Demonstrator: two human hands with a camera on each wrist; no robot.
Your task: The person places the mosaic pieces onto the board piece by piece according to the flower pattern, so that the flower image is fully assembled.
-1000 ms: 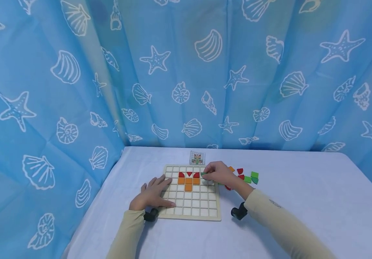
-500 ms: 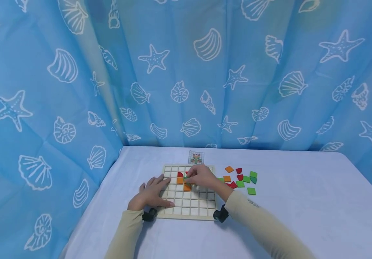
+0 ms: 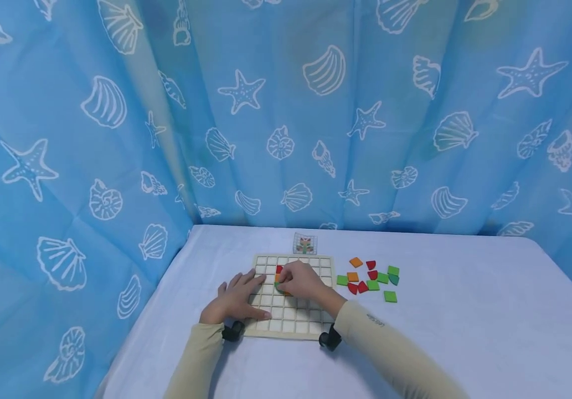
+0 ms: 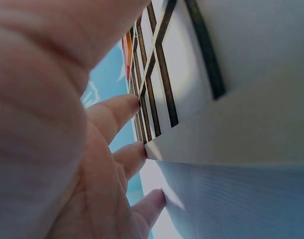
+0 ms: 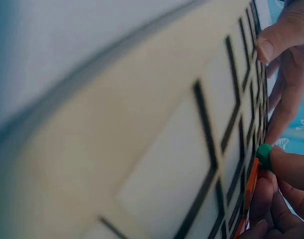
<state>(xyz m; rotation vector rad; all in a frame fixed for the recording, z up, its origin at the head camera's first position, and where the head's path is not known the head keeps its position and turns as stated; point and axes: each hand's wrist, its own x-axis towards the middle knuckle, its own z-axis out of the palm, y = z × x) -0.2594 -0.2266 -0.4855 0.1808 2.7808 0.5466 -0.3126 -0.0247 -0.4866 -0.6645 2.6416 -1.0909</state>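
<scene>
In the head view, a pale grid board (image 3: 286,334) with white square cells lies on the table. My left hand (image 3: 236,299) rests on its left edge, fingers spread; the left wrist view shows the fingertips (image 4: 129,102) along the rim. My right hand (image 3: 304,281) is over the upper middle of the board, pinching a small green tile (image 5: 264,155) between thumb and finger. The tile's full shape is hidden. Beside it, orange tiles (image 5: 251,184) sit in the cells. A red tile (image 3: 279,269) shows above; the right hand covers most of the other coloured tiles on the board.
Right of the board lie several loose tiles: green squares (image 3: 390,296), orange squares (image 3: 356,262), red rounded pieces (image 3: 362,287) and a dark green piece (image 3: 393,280). A small pattern card (image 3: 305,244) lies behind the board. A blue shell-print curtain (image 3: 290,111) hangs behind the white table (image 3: 440,332).
My right hand has moved left across the board with the green tile, from its upper right to beside the orange tiles. My left hand has stayed on the board's left edge.
</scene>
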